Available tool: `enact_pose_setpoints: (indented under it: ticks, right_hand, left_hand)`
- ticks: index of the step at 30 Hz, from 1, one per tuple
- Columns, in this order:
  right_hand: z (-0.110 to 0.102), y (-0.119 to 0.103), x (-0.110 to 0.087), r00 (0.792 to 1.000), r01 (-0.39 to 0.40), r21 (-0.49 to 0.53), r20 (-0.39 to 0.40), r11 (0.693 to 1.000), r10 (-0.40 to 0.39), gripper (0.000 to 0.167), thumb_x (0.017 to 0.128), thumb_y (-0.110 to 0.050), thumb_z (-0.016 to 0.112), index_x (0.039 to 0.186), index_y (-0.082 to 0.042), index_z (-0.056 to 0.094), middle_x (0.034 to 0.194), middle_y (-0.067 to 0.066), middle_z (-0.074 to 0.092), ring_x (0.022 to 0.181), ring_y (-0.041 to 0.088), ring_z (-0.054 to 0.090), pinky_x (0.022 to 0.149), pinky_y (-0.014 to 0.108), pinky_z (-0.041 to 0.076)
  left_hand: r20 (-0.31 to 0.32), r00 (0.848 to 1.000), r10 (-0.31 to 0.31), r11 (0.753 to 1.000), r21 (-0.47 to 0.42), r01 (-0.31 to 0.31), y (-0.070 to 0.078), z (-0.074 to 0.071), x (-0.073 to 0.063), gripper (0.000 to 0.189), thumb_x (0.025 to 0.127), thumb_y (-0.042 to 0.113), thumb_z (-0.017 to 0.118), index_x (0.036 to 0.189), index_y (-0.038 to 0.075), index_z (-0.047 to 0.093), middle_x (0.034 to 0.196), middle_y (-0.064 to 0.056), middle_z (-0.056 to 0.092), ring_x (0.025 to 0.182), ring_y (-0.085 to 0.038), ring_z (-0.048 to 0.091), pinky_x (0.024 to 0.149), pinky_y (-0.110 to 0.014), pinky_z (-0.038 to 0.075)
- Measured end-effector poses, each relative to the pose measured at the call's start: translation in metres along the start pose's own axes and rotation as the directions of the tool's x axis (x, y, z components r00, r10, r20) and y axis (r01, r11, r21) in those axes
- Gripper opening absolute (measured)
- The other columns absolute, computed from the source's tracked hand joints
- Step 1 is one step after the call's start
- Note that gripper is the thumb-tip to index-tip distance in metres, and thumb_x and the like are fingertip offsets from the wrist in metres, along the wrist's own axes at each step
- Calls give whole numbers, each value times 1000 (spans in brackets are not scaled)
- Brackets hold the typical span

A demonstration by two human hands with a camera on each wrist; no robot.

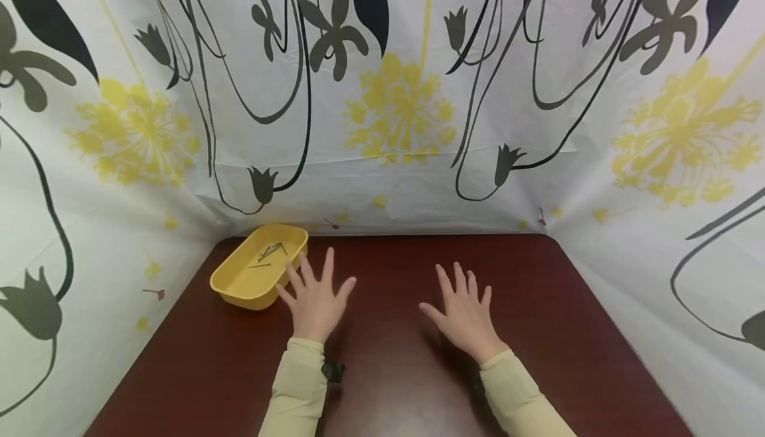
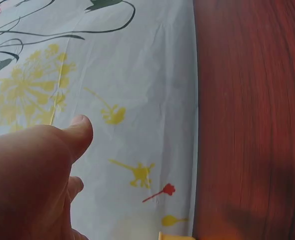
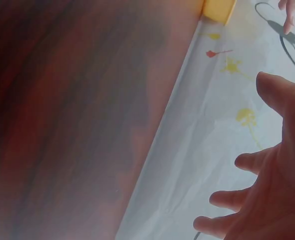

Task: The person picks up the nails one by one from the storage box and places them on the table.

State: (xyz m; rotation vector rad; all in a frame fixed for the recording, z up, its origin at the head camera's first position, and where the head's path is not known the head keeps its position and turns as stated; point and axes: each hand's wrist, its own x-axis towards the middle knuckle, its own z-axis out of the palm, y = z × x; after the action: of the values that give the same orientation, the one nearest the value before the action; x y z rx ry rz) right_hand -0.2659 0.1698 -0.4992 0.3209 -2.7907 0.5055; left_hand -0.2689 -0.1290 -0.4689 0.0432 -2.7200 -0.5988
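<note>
In the head view my left hand (image 1: 317, 304) is spread over the table, palm down, with its fingertips overlapping the right rim of a yellow tray (image 1: 236, 283). Several thin metal pieces like nails or screws (image 1: 271, 251) lie inside that tray. To the right, my right hand (image 1: 466, 317) hovers over the tabletop with fingers fanned and nothing in it. The left wrist view catches the left thumb (image 2: 77, 135), with a corner of the tray at the bottom edge. The right wrist view has the right hand (image 3: 282, 170) with its fingers apart.
The dark reddish-brown table (image 1: 394, 384) has rounded far corners. White cloth (image 1: 382, 198) with printed flowers hangs behind it and along both sides. The tray stands in the far left corner, close to the cloth. A dark band (image 1: 333, 372) sits at the left wrist.
</note>
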Motion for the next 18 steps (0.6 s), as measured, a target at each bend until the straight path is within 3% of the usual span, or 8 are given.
enact_pose_setpoints:
  ticks: [9, 18]
  right_hand:
    - [5, -13, 5, 999, 43, 16, 26, 999, -43, 89, 93, -67, 57, 162, -22, 25, 164, 20, 18, 146, 50, 20, 106, 77, 11]
    - [6, -27, 12, 991, 68, 57, 112, 996, -74, 88, 94, -68, 53, 163, -24, 20, 166, 17, 15, 148, 46, 16, 109, 75, 12]
  left_hand:
    - [-23, 999, -44, 999, -8, 43, -20, -11, 2, 84, 96, 65, 52, 163, 27, 19, 165, -26, 0, 148, -52, -8, 105, -79, -5]
    - [-40, 996, -81, 997, 12, 81, -44, -23, 7, 87, 96, 64, 53, 163, 20, 18, 163, -31, 4, 145, -58, -6, 103, -81, -5]
